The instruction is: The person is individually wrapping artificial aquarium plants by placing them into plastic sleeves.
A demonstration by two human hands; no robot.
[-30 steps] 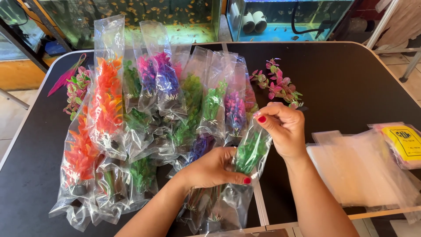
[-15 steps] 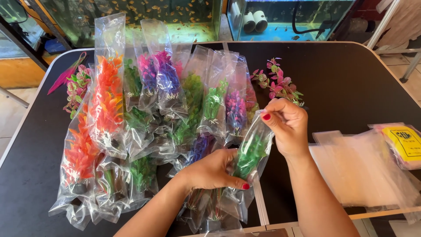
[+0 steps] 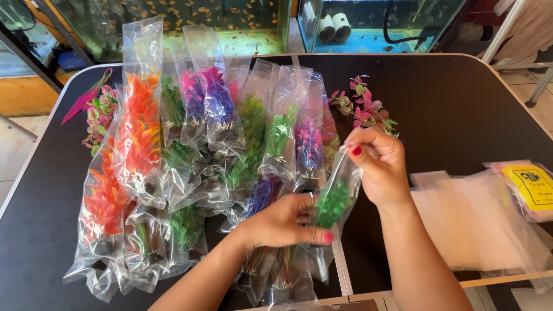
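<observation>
A clear sleeve bag (image 3: 339, 190) holding a green plastic plant (image 3: 331, 203) is held between both hands above the black table (image 3: 461, 103). The right hand (image 3: 377, 167) is closed in a pinch on the bag's upper, open end, with thumb and forefinger pressed together on the film. The left hand (image 3: 288, 222) is wrapped around the lower part, its fingers curled over the plant's base. The bag's long axis is seen to run from the left hand at lower left up to the right hand at upper right, tilted slightly off upright; the plant lies in the lower half, nearer the left hand, and the empty film is left nearer the right. Just beside and beneath the left hand a fan of filled bags (image 3: 173, 161) is spread, with orange, purple and green plants inside. A loose pink-and-green plant (image 3: 366, 109) lies beyond the right hand, and a stack of empty bags (image 3: 478, 224) lies to its right, well apart from the grip.
</observation>
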